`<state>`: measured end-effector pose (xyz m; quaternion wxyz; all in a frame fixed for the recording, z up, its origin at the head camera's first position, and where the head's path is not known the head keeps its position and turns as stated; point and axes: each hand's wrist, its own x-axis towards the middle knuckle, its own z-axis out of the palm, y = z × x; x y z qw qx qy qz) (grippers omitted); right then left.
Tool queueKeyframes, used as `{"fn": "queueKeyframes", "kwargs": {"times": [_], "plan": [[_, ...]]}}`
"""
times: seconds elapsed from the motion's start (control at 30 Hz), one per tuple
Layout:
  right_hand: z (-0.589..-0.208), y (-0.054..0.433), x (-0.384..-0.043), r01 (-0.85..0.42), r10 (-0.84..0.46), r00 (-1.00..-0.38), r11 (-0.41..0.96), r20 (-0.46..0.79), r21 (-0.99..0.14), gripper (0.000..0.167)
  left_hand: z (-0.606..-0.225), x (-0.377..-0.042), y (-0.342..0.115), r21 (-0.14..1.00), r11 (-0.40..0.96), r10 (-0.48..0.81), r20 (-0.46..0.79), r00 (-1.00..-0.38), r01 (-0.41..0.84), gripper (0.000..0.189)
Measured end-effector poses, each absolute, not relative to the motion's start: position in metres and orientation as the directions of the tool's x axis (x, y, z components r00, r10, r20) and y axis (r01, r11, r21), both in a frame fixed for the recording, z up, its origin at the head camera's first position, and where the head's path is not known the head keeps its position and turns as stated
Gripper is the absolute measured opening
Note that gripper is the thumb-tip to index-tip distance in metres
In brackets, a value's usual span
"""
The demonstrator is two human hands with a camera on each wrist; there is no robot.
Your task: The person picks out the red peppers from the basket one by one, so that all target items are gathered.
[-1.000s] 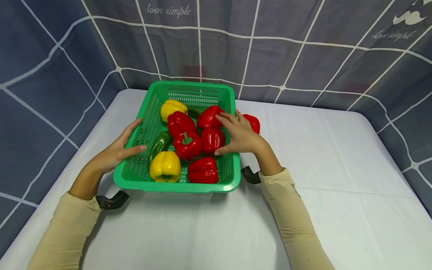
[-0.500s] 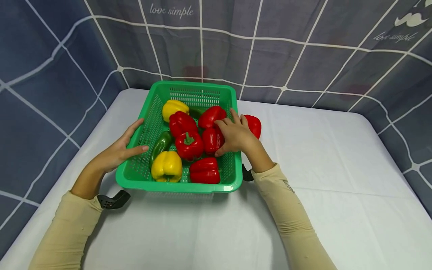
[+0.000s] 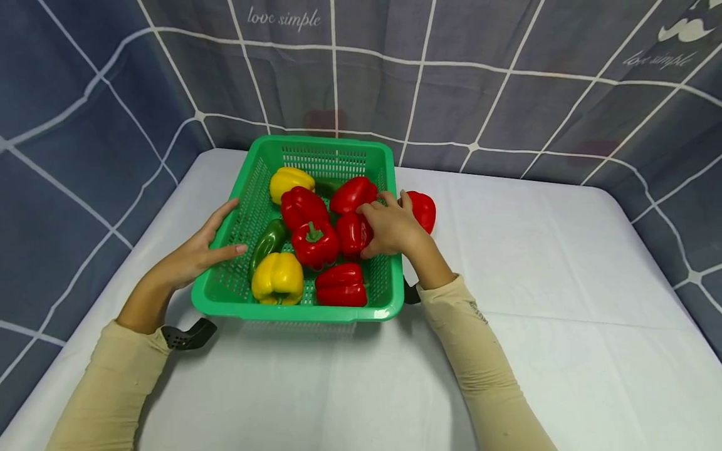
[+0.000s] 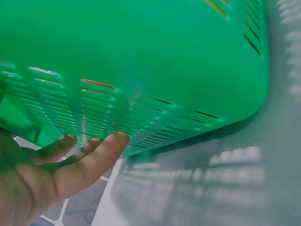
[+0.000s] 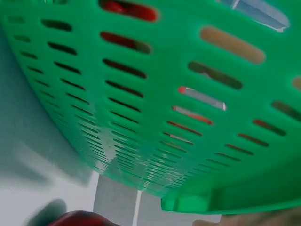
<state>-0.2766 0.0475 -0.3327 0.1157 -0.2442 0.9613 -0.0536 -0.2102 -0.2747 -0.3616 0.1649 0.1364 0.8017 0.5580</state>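
Twice, "love simple" [image 3: 284, 17] on curtain [image 3: 375, 88]; hands: left [image 3: 194, 255] loose-fingered at green basket [image 3: 237, 311], right [image 3: 395, 227] curled round red pepper [image 3: 350, 236].

Tan sleeves [image 3: 110, 386] — black wrist pieces [image 3: 190, 335]

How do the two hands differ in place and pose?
Place: the left hand straddles the left rim of the basket, its thumb inside, while the right hand reaches in over the right rim.
Pose: the left hand is spread with fairly straight fingers; the right hand curls round a red pepper.
Both come from beige sleeves and are at the basket's sides.
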Motion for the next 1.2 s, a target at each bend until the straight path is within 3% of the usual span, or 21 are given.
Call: {"fn": "queueKeyframes", "kwargs": {"times": [0.33,0.53,0.8,1.2], "plan": [[-0.332,0.043,-0.277,-0.46,-0.463,-0.852,0.885,-0.244,-0.072,0.087,-0.361,-0.21,-0.275,0.926,0.373,0.393,-0.107,-0.913,0.052,0.083],[-0.332,0.044,-0.277,-0.465,-0.473,-0.85,0.88,-0.233,-0.091,0.083,-0.361,-0.211,-0.275,0.934,0.354,0.396,-0.098,-0.913,0.053,0.084],[-0.336,0.053,-0.28,-0.492,-0.523,-0.842,0.845,-0.133,-0.209,0.078,-0.362,-0.212,-0.274,0.933,0.356,0.398,-0.096,-0.912,0.057,0.084],[-0.347,0.069,-0.283,-0.555,-0.615,-0.786,0.664,0.056,-0.5,0.074,-0.363,-0.212,-0.274,0.934,0.352,0.392,-0.09,-0.915,0.059,0.083]]}}
